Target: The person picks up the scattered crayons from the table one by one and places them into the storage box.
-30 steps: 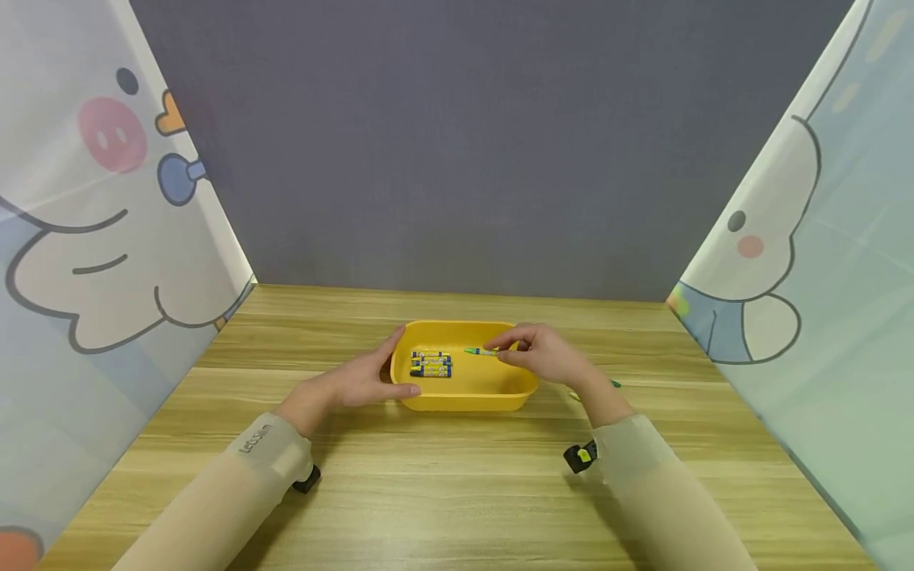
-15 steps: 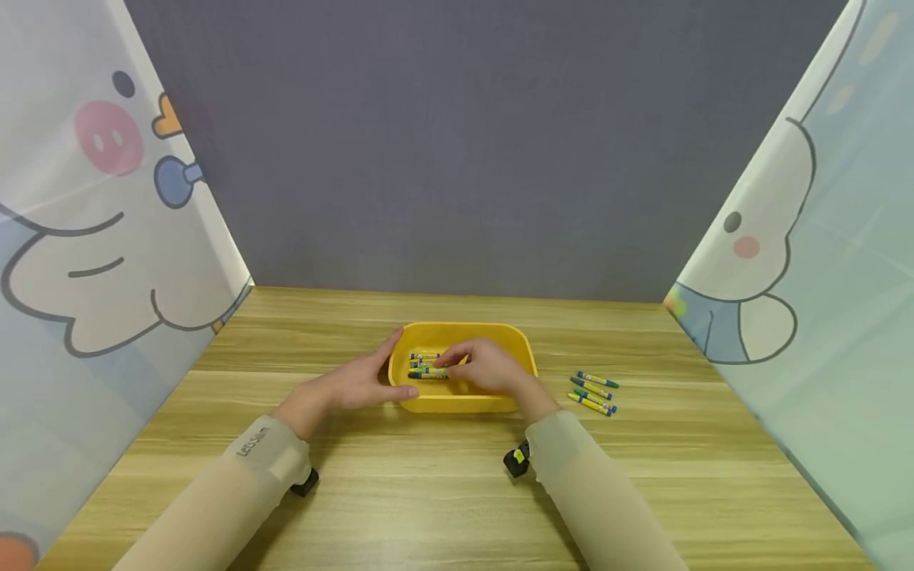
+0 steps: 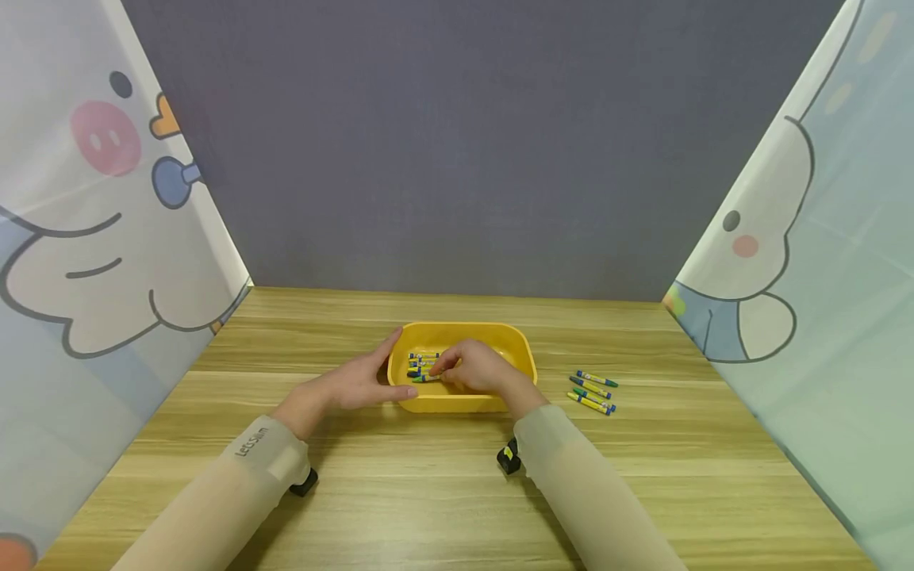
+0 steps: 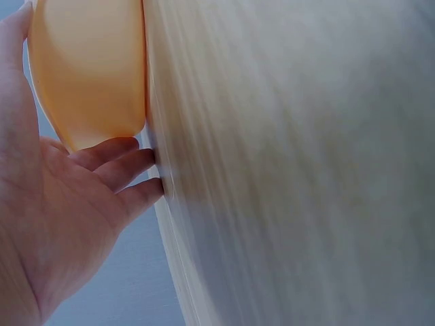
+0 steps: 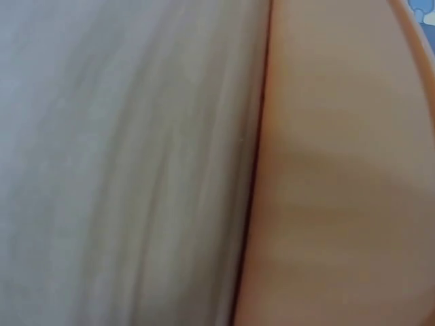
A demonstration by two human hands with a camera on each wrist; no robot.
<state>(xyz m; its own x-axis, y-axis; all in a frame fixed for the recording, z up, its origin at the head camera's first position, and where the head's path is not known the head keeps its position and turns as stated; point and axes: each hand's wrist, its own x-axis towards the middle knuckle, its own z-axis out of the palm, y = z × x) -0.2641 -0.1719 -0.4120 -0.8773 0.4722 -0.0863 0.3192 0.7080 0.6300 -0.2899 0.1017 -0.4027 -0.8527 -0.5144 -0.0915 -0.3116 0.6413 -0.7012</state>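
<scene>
Tabletop (image 3: 421,492), wood-grained, under yellow tray (image 3: 464,404); grey backdrop (image 3: 457,143), perhaps fabric

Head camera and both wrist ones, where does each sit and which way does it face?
Head: worn on the head, facing forward and down at the yellow tray; left hand, right hand and both sleeves show.
Left wrist: worn on that wrist, facing the tray's outer wall and the tabletop; left hand shows.
Right wrist: worn on that wrist, facing the tray's outer wall and the tabletop; no hand shows.
Both wrist views share tray and tabletop.
</scene>
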